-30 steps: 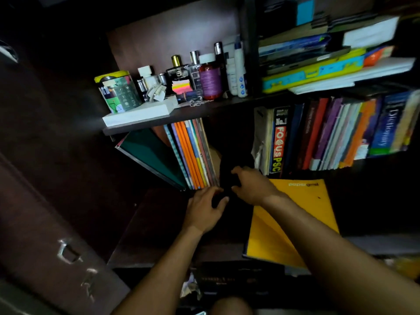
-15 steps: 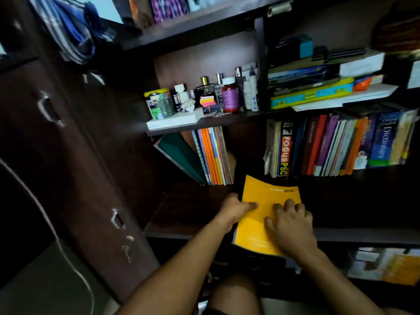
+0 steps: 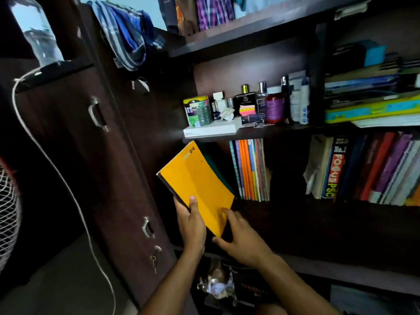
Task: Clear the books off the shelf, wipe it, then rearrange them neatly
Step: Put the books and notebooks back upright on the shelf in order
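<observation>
Two hands: both are busy with one yellow notebook point(image 3: 196, 185), in front of the left part of the shelf point(image 3: 295, 214).
Shelf: it is waiting dark and bare under the notebook, with the leaning books point(image 3: 250, 169) standing just behind.
Notebook: it is tilting up, with its lower corner pointing down between the two hands.
Left hand point(image 3: 191, 226): it is gripping the dark spine edge, thumb on the yellow cover.
Right hand point(image 3: 241, 237): its fingers are touching the bottom corner; whether they are pinching it, I cannot tell.
Doing it well: I think keeping both hands on and lifting it well away from the leaning books is working best, so none are tipping.
</observation>
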The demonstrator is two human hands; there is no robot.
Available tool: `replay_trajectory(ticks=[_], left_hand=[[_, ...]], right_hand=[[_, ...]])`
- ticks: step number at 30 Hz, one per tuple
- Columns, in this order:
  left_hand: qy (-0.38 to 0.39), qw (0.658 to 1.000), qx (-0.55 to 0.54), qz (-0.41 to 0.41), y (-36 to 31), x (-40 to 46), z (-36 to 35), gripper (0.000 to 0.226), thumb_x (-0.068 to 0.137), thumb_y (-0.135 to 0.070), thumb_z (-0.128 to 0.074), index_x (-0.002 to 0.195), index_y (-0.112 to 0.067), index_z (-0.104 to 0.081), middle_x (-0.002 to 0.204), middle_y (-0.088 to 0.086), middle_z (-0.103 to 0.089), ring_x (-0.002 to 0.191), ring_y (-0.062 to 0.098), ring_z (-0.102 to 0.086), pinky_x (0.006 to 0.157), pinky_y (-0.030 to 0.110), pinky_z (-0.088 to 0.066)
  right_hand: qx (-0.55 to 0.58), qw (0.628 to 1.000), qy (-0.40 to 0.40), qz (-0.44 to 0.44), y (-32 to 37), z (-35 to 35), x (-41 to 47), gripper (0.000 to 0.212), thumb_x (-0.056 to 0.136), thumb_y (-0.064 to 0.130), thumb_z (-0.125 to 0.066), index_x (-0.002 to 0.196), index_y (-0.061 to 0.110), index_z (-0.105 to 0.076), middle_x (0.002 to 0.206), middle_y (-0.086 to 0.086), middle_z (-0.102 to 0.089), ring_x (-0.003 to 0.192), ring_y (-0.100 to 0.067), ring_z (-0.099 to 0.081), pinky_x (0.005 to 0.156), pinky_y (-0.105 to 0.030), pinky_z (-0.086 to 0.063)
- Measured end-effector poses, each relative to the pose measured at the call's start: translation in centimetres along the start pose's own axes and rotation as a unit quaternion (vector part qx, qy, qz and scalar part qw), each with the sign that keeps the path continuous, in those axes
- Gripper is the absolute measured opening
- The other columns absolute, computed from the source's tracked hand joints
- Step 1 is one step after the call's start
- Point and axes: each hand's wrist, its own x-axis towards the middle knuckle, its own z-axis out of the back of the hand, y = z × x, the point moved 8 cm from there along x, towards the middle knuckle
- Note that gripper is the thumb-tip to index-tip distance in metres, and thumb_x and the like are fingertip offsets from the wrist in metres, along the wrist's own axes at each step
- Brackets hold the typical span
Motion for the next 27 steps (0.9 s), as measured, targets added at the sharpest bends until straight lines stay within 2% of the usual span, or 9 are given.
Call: replay_trajectory(ticks=[2,5,8,12,15,20,22,24,27], left_hand=[[0.004,1.0,0.001,-0.006,0.9,1.4,-0.9,0.07,0.106,-0.048,-0.039,0.163,-0.028,-0.004,0.17,-0.007,-0.012,0.154,0.016,-0.018,0.116,0.031,-0.023],[0.004,1.0,0.002,-0.02,2.7,2.8,-2.4,0.074,0.103,-0.05,-0.043,0.163,-0.027,-0.005,0.167,-0.007,-0.02,0.152,0.016,-0.024,0.117,0.03,-0.026],[-0.002,1.0,-0.012,0.002,4.4,3.6,-3.6,0.08,0.102,-0.051,-0.043,0.163,-0.022,-0.001,0.159,-0.015,-0.018,0.147,0.006,-0.021,0.111,0.021,-0.02],[0.024,0.998,0.038,-0.044,4.5,4.1,-5.2,0.07,0.104,-0.045,-0.046,0.158,-0.031,-0.004,0.159,-0.015,-0.017,0.143,-0.002,-0.022,0.11,0.012,-0.02],[0.063,0.993,0.091,-0.035,4.5,4.4,-6.5,0.076,0.106,-0.039,-0.045,0.162,-0.015,-0.001,0.166,0.005,-0.021,0.151,0.017,-0.023,0.111,0.017,-0.023],[0.115,0.981,0.155,-0.022,3.4,5.5,-8.5,0.082,0.106,-0.042,-0.045,0.161,-0.009,0.006,0.169,0.011,-0.013,0.153,0.025,-0.02,0.112,0.022,-0.023],[0.123,0.978,0.166,-0.022,3.3,6.3,-8.9,0.087,0.104,-0.043,-0.049,0.161,-0.008,0.006,0.169,0.012,-0.014,0.153,0.026,-0.021,0.113,0.023,-0.022],[0.108,0.982,0.15,-0.033,3.5,7.1,-8.9,0.09,0.101,-0.043,-0.056,0.161,-0.008,0.002,0.168,0.012,-0.017,0.154,0.027,-0.021,0.117,0.025,-0.021],[0.066,0.986,0.148,-0.027,4.0,8.0,-9.3,0.097,0.095,-0.05,-0.064,0.162,-0.014,-0.005,0.167,0.007,-0.018,0.152,0.024,-0.022,0.112,0.022,-0.024]], right_hand=[[0.01,1.0,0.003,-0.006,-0.2,-1.4,2.0,0.086,0.094,0.05,-0.064,0.158,0.033,-0.009,0.157,0.003,-0.025,0.142,-0.019,-0.033,0.11,-0.037,-0.042],[-0.004,1.0,0.016,-0.026,-2.0,-2.9,4.9,0.083,0.102,0.035,-0.056,0.161,0.031,0.002,0.166,-0.002,-0.008,0.15,-0.025,-0.024,0.118,-0.04,-0.035],[-0.016,0.998,0.014,-0.053,-3.7,-3.4,6.8,0.077,0.104,0.026,-0.05,0.161,0.031,0.0,0.17,-0.004,0.0,0.154,-0.028,-0.013,0.123,-0.043,-0.026],[-0.027,0.994,-0.048,-0.09,-4.8,-2.2,6.6,0.067,0.098,0.02,-0.056,0.157,0.026,-0.025,0.161,-0.005,-0.029,0.147,-0.025,-0.028,0.121,-0.042,-0.027],[-0.012,0.993,-0.065,-0.1,-4.7,-1.7,6.5,0.055,0.097,0.02,-0.059,0.147,0.022,-0.035,0.146,-0.006,-0.046,0.135,-0.026,-0.039,0.11,-0.037,-0.038],[-0.019,0.992,-0.068,-0.104,-5.3,-1.9,7.2,0.059,0.103,0.021,-0.05,0.157,0.02,-0.027,0.152,-0.009,-0.044,0.14,-0.03,-0.042,0.112,-0.044,-0.04],[-0.071,0.992,-0.037,-0.1,-5.7,-2.2,8.0,0.062,0.107,0.024,-0.041,0.162,0.021,-0.014,0.161,-0.012,-0.032,0.144,-0.032,-0.036,0.116,-0.043,-0.034],[-0.147,0.987,-0.02,-0.065,-5.6,-1.5,8.8,0.064,0.107,0.029,-0.04,0.163,0.022,-0.009,0.16,-0.011,-0.033,0.139,-0.031,-0.04,0.112,-0.041,-0.037],[-0.192,0.98,-0.035,-0.033,-5.9,0.4,10.4,0.057,0.104,0.031,-0.049,0.156,0.024,-0.026,0.142,-0.006,-0.05,0.123,-0.025,-0.055,0.097,-0.038,-0.05]])
